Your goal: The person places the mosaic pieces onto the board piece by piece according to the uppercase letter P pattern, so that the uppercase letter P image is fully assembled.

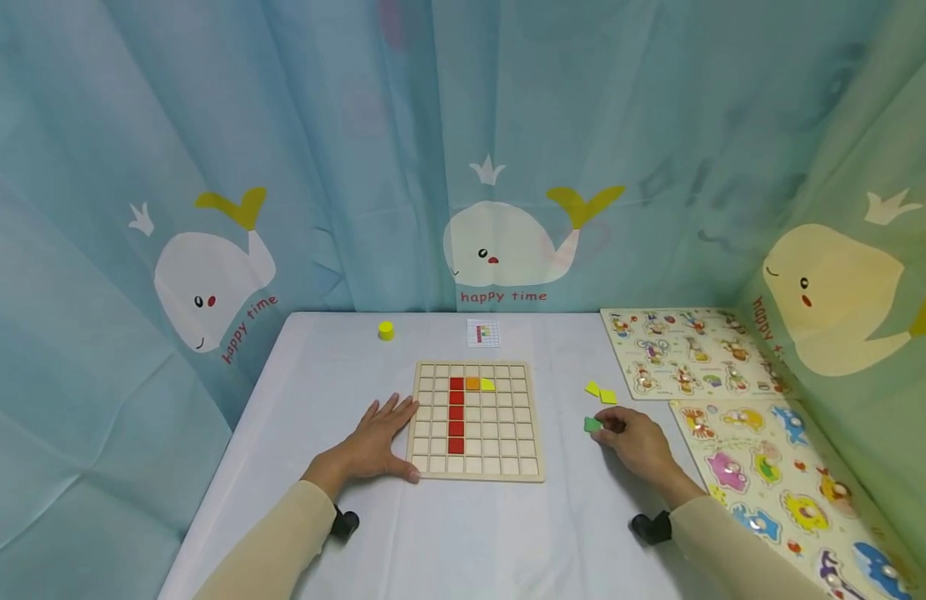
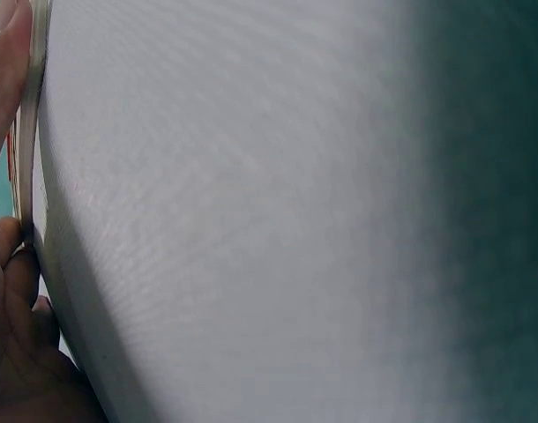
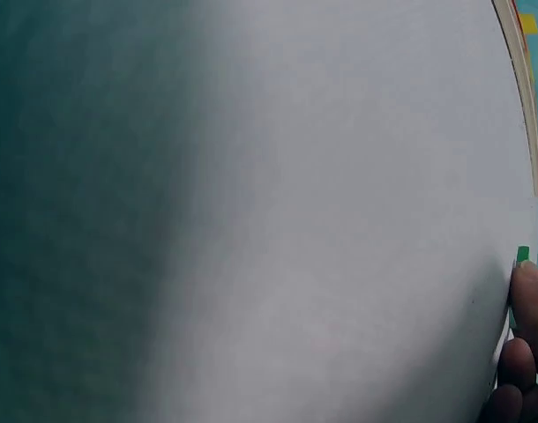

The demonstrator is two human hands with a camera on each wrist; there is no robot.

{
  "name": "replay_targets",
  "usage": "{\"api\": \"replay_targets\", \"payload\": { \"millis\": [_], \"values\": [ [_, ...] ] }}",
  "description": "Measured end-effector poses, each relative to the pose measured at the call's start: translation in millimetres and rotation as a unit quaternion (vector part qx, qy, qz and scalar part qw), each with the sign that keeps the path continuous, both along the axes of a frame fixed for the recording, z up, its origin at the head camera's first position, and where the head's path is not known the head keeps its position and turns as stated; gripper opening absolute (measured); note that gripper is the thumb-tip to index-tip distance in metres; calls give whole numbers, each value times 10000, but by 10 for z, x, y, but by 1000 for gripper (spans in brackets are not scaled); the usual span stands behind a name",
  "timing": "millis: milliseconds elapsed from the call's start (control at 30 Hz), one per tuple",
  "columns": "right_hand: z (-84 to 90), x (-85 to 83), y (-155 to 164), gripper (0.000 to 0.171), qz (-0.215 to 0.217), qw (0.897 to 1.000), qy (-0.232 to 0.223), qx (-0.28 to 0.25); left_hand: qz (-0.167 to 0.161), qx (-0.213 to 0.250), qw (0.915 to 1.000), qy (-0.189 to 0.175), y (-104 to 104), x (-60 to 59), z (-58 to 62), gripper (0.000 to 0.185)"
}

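A wooden grid board [image 1: 500, 442] lies in the middle of the table. Several red tiles [image 1: 456, 413] form a column in it, with an orange tile [image 1: 473, 384] and a yellow tile [image 1: 488, 385] to the right of the top one. My left hand [image 1: 368, 446] rests at the board's left edge, fingers and thumb spread against the frame. To the right of the board, my right hand [image 1: 635, 442] pinches a green tile [image 1: 592, 425] between thumb and fingers. The green tile [image 3: 523, 254] peeks past the fingertips in the right wrist view. Whether it is a single tile I cannot tell.
Two loose yellow tiles [image 1: 608, 397] lie just beyond my right hand. A small pattern card [image 1: 483, 333] and a yellow cylinder [image 1: 386, 331] are at the table's far side. Two picture puzzle boards [image 1: 688, 354] cover the right side. Whale-print curtains surround the table.
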State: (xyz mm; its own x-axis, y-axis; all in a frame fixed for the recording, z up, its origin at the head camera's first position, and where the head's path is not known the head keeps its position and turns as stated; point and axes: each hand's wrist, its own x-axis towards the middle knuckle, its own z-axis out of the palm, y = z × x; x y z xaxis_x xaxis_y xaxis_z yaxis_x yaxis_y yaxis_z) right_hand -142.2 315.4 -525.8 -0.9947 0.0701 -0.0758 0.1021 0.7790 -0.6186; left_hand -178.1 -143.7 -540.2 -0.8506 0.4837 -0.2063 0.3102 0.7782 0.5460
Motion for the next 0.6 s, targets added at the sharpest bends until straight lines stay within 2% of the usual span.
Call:
{"api": "replay_targets", "payload": {
  "millis": [400, 600],
  "values": [
    [-24, 1, -8, 30, 15, 10000, -26, 2, -20, 30, 10000, 6, -12, 3, 5, 129],
    [-13, -28, 6, 30, -79, 9994, 248, -225, -50, 13, 10000, 30, -8, -10, -10, 130]
  ]
}}
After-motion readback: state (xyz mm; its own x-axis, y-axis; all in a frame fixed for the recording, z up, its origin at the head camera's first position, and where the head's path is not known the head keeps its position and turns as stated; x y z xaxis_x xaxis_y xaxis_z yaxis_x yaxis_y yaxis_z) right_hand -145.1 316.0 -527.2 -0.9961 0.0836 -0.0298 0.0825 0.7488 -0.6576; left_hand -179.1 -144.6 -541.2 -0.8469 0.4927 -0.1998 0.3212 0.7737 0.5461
